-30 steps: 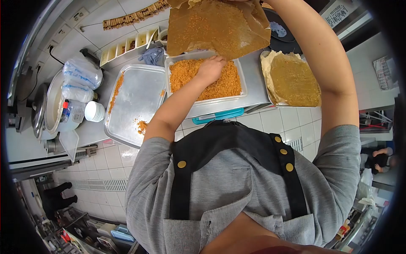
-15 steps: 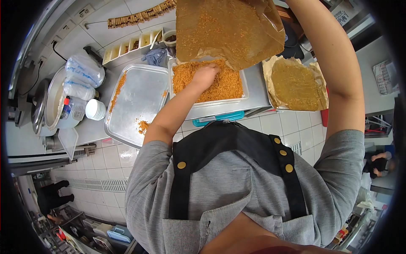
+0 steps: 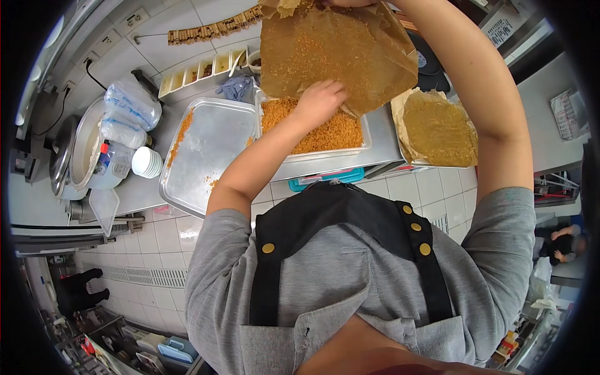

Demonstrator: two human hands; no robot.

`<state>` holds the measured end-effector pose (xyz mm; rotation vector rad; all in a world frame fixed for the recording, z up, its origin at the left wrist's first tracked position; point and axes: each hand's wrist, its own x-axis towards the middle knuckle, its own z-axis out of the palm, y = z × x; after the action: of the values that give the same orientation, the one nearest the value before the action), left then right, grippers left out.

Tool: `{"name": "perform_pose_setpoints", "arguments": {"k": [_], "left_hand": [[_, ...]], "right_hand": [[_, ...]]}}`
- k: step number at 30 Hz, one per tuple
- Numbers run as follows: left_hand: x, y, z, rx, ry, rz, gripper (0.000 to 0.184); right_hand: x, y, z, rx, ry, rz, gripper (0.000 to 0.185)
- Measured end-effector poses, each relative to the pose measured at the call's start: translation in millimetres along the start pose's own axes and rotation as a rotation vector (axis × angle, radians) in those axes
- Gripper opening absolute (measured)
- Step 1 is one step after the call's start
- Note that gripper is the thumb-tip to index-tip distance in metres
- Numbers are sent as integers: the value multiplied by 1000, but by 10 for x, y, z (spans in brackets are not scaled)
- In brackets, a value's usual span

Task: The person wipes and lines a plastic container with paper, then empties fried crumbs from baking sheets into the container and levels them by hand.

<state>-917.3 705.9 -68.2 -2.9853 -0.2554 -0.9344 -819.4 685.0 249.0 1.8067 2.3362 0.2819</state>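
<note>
My right hand (image 3: 353, 2), partly cut off by the top edge, grips the upper end of a brown sheet of baking paper (image 3: 337, 47). The sheet hangs tilted over a white plastic tub (image 3: 367, 134) filled with orange-brown crumbs (image 3: 328, 136), and more bits cling to the paper's face. Against the lower part of the sheet lies my left hand (image 3: 322, 103), fingers extended and pointing right, with nothing seen in it. Beside the tub on the left is a metal tray (image 3: 209, 140) with crumbs along its edge.
To the right, another tray holds crumb-specked brown paper (image 3: 437, 128). Stacked white cups (image 3: 147, 162), a bottle (image 3: 115, 162), a large pot (image 3: 81, 147) and wrapped plastic packs (image 3: 131, 106) stand left. Behind are a condiment holder (image 3: 203, 74) and blue cloth (image 3: 236, 89). Other people appear at the far edges.
My left hand has risen from the crumbs in the tub to the face of the paper. My right hand has come into view at the top. Fewer crumbs show at the metal tray's near edge.
</note>
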Motion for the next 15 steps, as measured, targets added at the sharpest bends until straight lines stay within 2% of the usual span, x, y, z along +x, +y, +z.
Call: {"name": "perform_pose_setpoints", "arguments": {"k": [4,6,9,10,12,13,15], "left_hand": [[4,-94,-327,48,111,4,32],[224,-140,-695,205,489,81,35],[301,-188,-950,275,568,27,41],[235,-206,-890,281,570,26,41],[-5,-274,-552,243,314,-76,33],[-146,-320,-362,248,317,-73,33],[-346,-334,-181,198,74,-46,36]], "right_hand": [[77,-41,99,-60,-36,42,27],[86,-82,95,-57,-37,39,27],[132,-137,66,-64,-102,51,27],[151,-132,73,-76,-100,26,27],[180,-111,89,-91,-91,1,27],[195,-93,95,-86,-78,-10,28],[186,-83,81,-84,-59,-16,28]]}}
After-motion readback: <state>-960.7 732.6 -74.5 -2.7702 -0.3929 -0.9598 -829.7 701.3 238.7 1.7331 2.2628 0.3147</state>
